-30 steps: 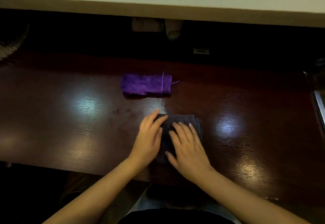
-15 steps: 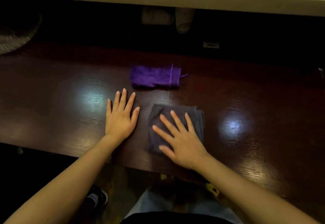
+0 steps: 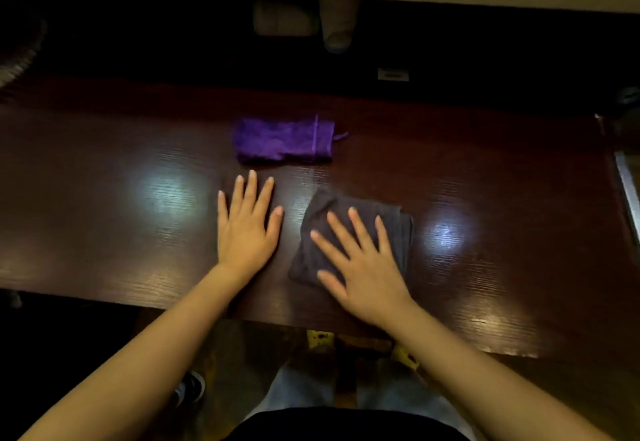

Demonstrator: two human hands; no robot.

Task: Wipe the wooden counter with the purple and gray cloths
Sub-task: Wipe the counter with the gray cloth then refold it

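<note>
The right hand (image 3: 363,264) lies flat with all five fingers spread wide, pressing on the one folded dark gray cloth (image 3: 394,229); it grips nothing, the palm only rests on top. The left hand (image 3: 246,229) is also open and flat, fingers together but straight, resting directly on the glossy dark brown wooden counter (image 3: 104,232) just beside the gray cloth, not touching it. Farther from the person, beyond both hands, one folded purple cloth (image 3: 284,141) lies alone on the counter. So there are two cloths and two hands.
</note>
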